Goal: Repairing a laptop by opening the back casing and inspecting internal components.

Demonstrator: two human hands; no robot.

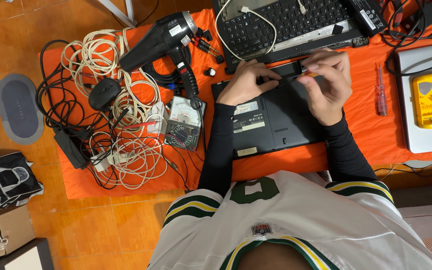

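Working at the far edge of the upturned laptop (271, 120) mid-tabletop, left hand (246, 82) presses flat, fingers spread, gripping nothing; right hand (328, 82) pinches a small screwdriver (310, 74). Base cover remains on.

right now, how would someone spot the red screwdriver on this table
Start at the orange cloth. Just past the right hand, before the silver laptop, lies the red screwdriver. It is the only slim, clear-red tool lying alone on bare cloth.

The keyboard (286, 22) runs off the top edge, and the fingers (321, 65) hide the tool's tip.
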